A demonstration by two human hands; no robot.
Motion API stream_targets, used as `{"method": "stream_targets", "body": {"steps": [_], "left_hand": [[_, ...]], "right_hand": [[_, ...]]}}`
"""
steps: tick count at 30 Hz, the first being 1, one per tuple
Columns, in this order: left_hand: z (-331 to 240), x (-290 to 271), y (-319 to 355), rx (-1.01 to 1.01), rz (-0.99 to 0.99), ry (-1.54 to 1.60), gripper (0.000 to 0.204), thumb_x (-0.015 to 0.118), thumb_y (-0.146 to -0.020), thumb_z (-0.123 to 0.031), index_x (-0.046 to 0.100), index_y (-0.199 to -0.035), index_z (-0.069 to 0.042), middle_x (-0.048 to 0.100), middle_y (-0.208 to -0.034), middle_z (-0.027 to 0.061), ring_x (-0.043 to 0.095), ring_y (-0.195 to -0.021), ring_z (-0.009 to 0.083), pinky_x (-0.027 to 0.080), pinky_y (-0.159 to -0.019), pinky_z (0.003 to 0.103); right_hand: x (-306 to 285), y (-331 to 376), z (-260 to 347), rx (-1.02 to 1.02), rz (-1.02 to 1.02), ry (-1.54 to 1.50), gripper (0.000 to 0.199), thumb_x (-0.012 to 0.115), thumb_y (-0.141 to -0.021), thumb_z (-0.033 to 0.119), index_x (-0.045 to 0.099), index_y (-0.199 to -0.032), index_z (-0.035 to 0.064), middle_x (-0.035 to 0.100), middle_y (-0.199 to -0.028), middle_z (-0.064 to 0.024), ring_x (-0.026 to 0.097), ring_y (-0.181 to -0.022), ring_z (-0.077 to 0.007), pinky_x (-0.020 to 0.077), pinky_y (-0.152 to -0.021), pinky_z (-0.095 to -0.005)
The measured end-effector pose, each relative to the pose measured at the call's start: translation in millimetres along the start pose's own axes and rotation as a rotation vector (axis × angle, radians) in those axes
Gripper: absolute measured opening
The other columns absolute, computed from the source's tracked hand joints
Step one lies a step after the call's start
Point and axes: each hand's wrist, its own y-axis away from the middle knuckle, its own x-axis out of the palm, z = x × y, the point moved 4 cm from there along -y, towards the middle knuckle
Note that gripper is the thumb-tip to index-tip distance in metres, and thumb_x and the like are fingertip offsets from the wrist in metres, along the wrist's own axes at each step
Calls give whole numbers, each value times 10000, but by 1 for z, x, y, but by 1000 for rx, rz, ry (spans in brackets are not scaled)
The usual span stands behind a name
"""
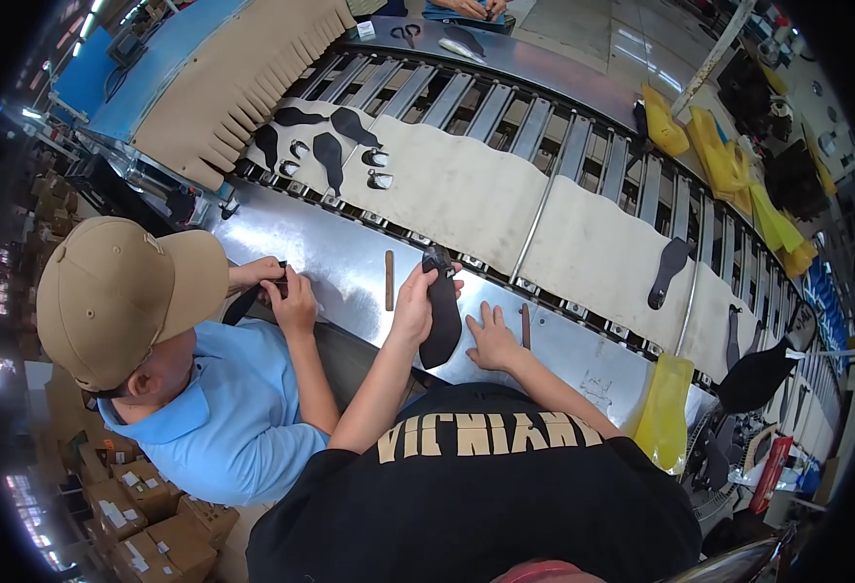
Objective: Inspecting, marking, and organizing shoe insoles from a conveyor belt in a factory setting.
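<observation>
Gripping a black sole-shaped piece (441, 325) over the metal table (573, 352), the person's left hand (415, 303) is closed around its upper part in the head view. The right hand (495, 343) lies open, fingers spread on the table — apparently holding nothing — just beside a brown strip (526, 327). Work on this piece looks unfinished, since it is in hand, off the cream belt (476, 175). Other black soles (328, 158) and small shiny pieces (380, 181) lie there; whether those are done or waiting cannot be told.
</observation>
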Motion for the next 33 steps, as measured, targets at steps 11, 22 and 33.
{"method": "stream_targets", "body": {"steps": [11, 22, 33], "left_hand": [[-1, 4, -7, -44, -2, -7, 321, 400, -955, -114, 484, -1239, 10, 635, -1112, 164, 654, -899, 224, 538, -790, 330], [2, 2, -12, -55, 19, -4, 319, 417, -966, -136, 480, -1245, 5, 637, -1098, 154, 653, -904, 220, 535, -773, 320], [2, 1, -13, -55, 43, 23, 316, 416, -972, -137, 474, -1251, -1, 637, -1107, 152, 651, -895, 204, 536, -772, 317]], "right_hand": [[-9, -2, 6, 21, 103, 16, 787, 665, -815, 337, 280, -1455, 88, 96, -1512, -298, 147, -1377, -527, 369, -1047, -523], [-7, -5, 6, 7, 101, -15, 770, 660, -826, 333, 283, -1445, 75, 93, -1512, -298, 116, -1381, -533, 364, -1037, -556], [-8, -5, 7, 6, 113, 2, 776, 661, -824, 333, 279, -1452, 85, 89, -1512, -300, 123, -1381, -528, 364, -1046, -536]]}}
